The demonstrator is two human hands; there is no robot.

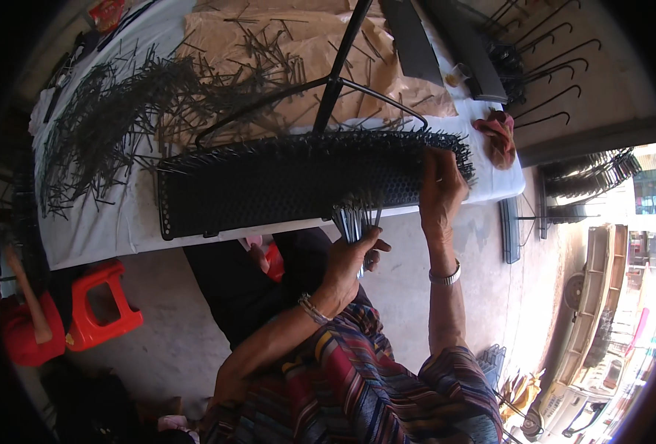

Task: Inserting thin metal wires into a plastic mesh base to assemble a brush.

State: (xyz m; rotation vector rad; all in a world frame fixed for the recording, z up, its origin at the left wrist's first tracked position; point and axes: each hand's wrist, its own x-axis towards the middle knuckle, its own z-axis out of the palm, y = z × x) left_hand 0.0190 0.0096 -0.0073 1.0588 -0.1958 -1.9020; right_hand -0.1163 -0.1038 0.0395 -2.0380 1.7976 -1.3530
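Note:
A long black perforated panel (283,196) lies along the near edge of the table, with many short black rod ends bristling along its far side. My left hand (350,263) is closed round a bunch of thin metal rods (354,222) just in front of the panel, their tips fanned upward. At the panel's right end, my right hand (442,189) has its fingers pinched together among the bristling rods. Whatever lies between those fingertips is too small to make out. A black metal frame (331,92) with spread legs stands behind the panel.
Loose black rods (113,118) pile up on the white-covered table (98,240) and on brown paper (409,96). A reddish cloth (497,139) lies at the right corner. Left of me stand a red stool (124,318) and another person's arm (28,285). Hooked rods (557,70) project at the right.

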